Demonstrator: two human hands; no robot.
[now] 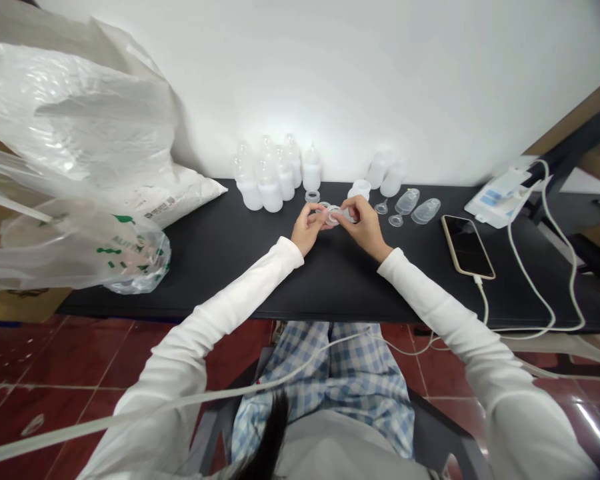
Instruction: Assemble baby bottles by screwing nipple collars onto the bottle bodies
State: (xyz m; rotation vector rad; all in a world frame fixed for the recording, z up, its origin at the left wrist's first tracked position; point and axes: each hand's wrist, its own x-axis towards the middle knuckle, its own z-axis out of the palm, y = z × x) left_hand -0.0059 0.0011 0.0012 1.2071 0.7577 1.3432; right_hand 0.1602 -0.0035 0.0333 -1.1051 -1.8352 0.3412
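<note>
Over the black table, my left hand and my right hand meet, both closed on a small translucent ring. The fingertips partly cover it. Just behind my left hand lies another ring. A white open-topped bottle stands behind my right hand. Several capped white bottles are grouped at the back, left of my hands, with one bottle beside them. To the right lie clear domed caps and small teats.
Two more white bottles stand against the wall. A phone with a cable lies right on the black table. Plastic bags fill the left end. A white power strip is at the back right. A cable crosses my lap.
</note>
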